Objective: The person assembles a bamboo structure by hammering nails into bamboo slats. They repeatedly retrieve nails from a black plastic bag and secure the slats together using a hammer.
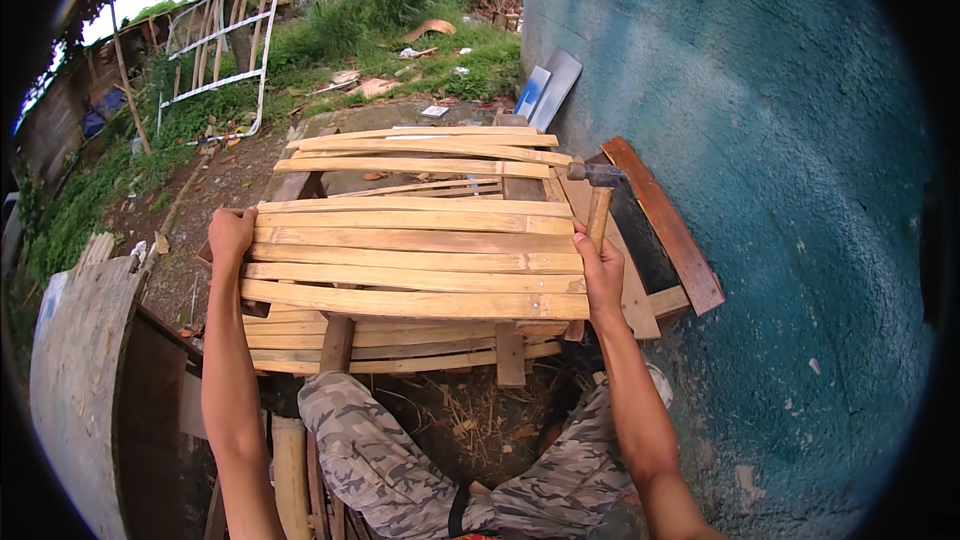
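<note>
A panel of pale bamboo slats [420, 252] nailed side by side lies in front of me, over my knees. My left hand [232, 232] is closed round its left end, fingers partly hidden by the edge. At the right end, my right hand [604, 278] is closed on the wooden handle of a hammer [599, 210] and rests against the panel's edge. The hammer's dark metal head points up, level with the far slats. Beyond the panel lie further bamboo slats [420, 168], and more slatting [420, 348] shows beneath it on wooden crosspieces.
A rough teal wall [760, 190] rises at my right, with a reddish-brown board [665, 225] leaning by it. A weathered plywood sheet [85, 390] stands at the left. Farther back are a white metal frame [215, 90], grass and scattered debris.
</note>
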Available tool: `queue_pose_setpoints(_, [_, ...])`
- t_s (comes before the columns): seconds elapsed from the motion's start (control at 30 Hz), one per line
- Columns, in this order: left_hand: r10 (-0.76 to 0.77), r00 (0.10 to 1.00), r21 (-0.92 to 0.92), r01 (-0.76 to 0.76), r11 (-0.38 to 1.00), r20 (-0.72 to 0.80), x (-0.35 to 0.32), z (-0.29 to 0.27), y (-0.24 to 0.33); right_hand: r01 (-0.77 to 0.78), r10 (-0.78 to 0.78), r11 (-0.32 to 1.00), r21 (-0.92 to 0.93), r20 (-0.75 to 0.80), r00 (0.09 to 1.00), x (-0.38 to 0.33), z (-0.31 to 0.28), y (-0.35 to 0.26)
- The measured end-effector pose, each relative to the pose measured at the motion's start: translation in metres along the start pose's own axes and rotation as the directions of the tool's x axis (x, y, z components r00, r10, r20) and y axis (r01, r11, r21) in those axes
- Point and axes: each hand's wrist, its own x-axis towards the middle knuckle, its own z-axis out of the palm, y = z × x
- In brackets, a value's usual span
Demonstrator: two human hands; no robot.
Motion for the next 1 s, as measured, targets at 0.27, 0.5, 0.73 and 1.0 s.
queue_pose_setpoints(0.27, [0.042, 0.982, -0.258, 0.008, 0.966, 0.185, 0.000, -0.014, -0.008, -0.016, 0.018, 0.997, 0.078, -0.015, 1.000, 0.000, -0.001, 0.006])
queue_pose_setpoints(0.5, [-0.169, 0.841, -0.806, 0.541, 0.239, 0.514, -0.008, 0.011, -0.109, -0.173, 0.182, 0.982, 0.079, -0.129, 0.975, -0.049, -0.023, 0.059])
queue_pose_setpoints(0.73, [-0.325, 0.618, -0.075, 0.531, 0.844, 0.716, -0.116, 0.106, -0.146, -0.478, 0.487, 0.873, 0.094, -0.188, 0.853, -0.113, -0.035, 0.153])
queue_pose_setpoints(1.0, [0.226, 0.766, -0.013, -0.274, 0.962, 0.602, -0.251, 0.144, 0.008, -0.522, 0.496, 0.815, -0.252, -0.165, 0.853, -0.138, -0.049, 0.197])
